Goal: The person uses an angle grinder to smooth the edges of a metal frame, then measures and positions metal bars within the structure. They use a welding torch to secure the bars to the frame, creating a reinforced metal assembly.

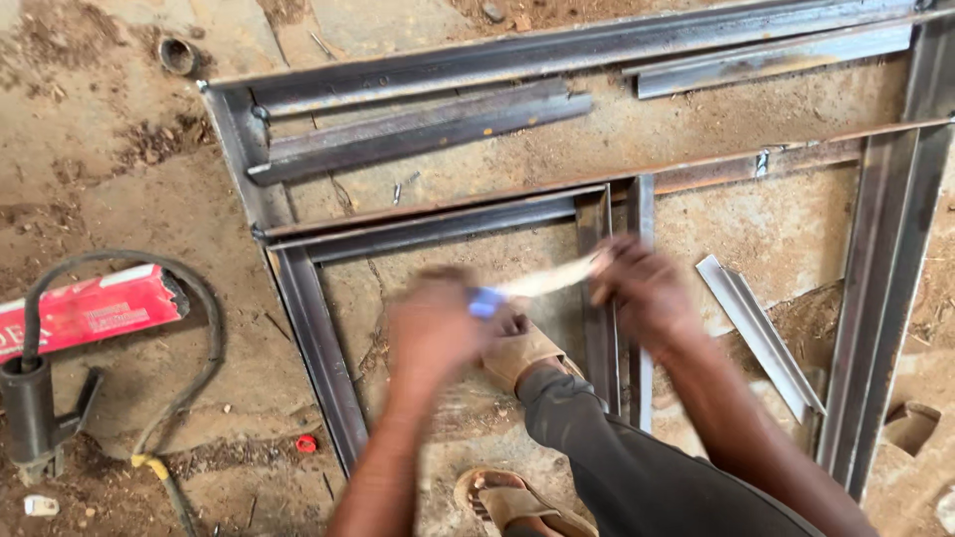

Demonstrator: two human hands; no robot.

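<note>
Fingers (612,273) on blurred pale strip (545,282)

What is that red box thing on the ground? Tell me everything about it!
The red box is a long, flat carton, probably cardboard, lying on its side on the dusty ground at the left, outside the metal frame. It is red with pale printing and a white stripe along its top edge. Its right end looks torn open and dark inside. A black cable loops around it and crosses its left part. Neither hand touches it.
</note>
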